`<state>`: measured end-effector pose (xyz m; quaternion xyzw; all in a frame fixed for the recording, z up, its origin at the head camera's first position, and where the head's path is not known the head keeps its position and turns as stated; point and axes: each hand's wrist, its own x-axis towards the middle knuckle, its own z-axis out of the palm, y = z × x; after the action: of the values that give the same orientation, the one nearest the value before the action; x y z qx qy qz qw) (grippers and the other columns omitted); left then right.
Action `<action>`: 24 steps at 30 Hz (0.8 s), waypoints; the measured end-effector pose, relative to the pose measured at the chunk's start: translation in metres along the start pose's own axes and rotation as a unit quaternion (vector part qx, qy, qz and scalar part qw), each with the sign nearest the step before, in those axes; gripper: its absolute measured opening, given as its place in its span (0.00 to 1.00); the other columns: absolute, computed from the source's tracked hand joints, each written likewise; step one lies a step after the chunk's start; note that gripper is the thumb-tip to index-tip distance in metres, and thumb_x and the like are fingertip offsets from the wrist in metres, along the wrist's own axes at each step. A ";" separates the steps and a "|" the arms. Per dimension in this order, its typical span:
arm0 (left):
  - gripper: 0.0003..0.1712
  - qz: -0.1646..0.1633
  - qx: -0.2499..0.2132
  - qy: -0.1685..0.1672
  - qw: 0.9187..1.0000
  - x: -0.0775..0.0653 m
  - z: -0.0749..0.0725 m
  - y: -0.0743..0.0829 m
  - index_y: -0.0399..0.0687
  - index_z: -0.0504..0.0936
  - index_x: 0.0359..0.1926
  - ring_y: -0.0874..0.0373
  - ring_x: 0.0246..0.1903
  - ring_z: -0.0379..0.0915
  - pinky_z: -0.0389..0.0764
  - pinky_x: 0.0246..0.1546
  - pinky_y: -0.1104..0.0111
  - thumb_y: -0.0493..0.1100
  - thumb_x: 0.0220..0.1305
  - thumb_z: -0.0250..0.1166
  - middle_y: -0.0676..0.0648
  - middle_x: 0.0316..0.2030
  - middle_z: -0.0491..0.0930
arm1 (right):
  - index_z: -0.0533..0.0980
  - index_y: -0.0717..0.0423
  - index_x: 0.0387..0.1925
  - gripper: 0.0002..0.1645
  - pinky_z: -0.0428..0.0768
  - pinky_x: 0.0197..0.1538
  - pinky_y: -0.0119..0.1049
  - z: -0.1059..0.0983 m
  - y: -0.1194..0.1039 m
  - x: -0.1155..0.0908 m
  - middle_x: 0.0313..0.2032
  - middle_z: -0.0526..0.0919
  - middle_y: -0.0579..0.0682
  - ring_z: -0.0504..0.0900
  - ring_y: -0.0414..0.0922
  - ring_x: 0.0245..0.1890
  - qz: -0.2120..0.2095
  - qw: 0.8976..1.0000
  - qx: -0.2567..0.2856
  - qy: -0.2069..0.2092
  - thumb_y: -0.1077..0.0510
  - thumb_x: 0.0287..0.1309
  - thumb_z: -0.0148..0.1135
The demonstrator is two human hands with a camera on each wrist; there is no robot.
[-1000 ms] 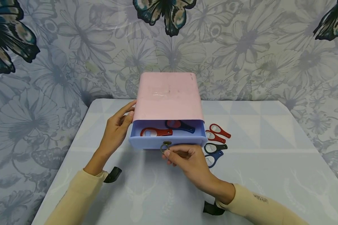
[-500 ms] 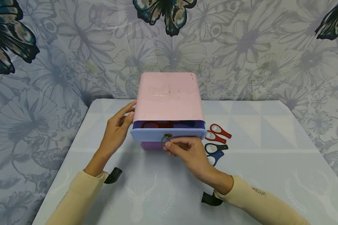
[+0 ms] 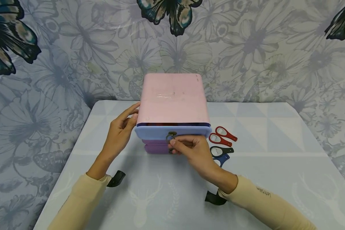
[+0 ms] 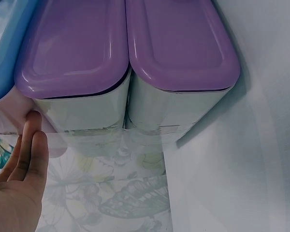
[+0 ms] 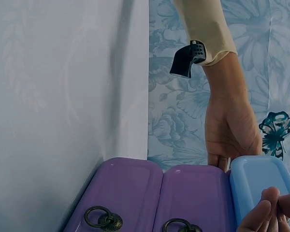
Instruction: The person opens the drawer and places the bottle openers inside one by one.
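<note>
A small drawer cabinet with a pink top [image 3: 173, 99] stands mid-table. Its top drawer, light blue [image 3: 150, 131], sticks out slightly, with a dark gap above it and a hint of red inside. My right hand [image 3: 194, 155] pinches that drawer's brass ring pull [image 3: 169, 137] between thumb and fingers. Along the cabinet's left side lies my left hand [image 3: 119, 134], its fingers nearly straight against the wall; the left wrist view also has this hand [image 4: 24, 174] beside the casing. Below the blue drawer are two purple drawers [image 5: 121, 188], both pushed in, with ring pulls of their own.
Right of the cabinet lie several small magnifying glasses: two red ones [image 3: 226, 133], a black one [image 3: 225, 150] and a blue one [image 3: 223, 159], partly behind my right hand. A patterned wall [image 3: 247, 64] with butterfly figures rises behind the table [image 3: 276, 179].
My right hand has pushed the blue drawer inward by its ring, covering the red and dark blue magnifying glasses inside. The purple drawers below have come into view. My left hand stays put.
</note>
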<state>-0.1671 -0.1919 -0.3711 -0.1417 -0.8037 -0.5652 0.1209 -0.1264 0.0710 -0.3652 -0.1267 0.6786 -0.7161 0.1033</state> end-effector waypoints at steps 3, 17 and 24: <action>0.24 0.001 -0.001 -0.004 1.000 0.000 0.001 0.000 0.68 0.69 0.72 0.66 0.48 0.81 0.74 0.37 0.71 0.46 0.79 0.51 0.46 0.61 0.76 | 0.84 0.69 0.45 0.14 0.85 0.46 0.41 -0.002 -0.001 0.001 0.41 0.87 0.67 0.89 0.49 0.38 0.003 1.000 0.005 -0.002 0.61 0.65 0.65; 0.24 0.002 -0.003 -0.003 1.000 0.000 0.000 0.003 0.66 0.69 0.72 0.67 0.48 0.81 0.76 0.53 0.74 0.46 0.79 0.51 0.46 0.61 0.76 | 0.84 0.67 0.47 0.14 0.85 0.47 0.39 -0.006 -0.004 0.010 0.44 0.86 0.67 0.88 0.54 0.46 0.016 1.000 -0.014 0.004 0.60 0.66 0.65; 0.24 -0.003 0.003 -0.002 1.000 0.000 0.000 0.004 0.68 0.69 0.72 0.67 0.49 0.81 0.75 0.55 0.74 0.48 0.79 0.51 0.46 0.61 0.76 | 0.84 0.66 0.45 0.13 0.85 0.48 0.42 -0.009 -0.002 0.014 0.41 0.88 0.63 0.89 0.50 0.41 0.013 0.999 -0.030 0.009 0.59 0.65 0.66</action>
<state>-0.1654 -0.1905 -0.3682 -0.1404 -0.8060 -0.5629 0.1178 -0.1425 0.0750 -0.3628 -0.1143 0.7023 -0.6951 0.1025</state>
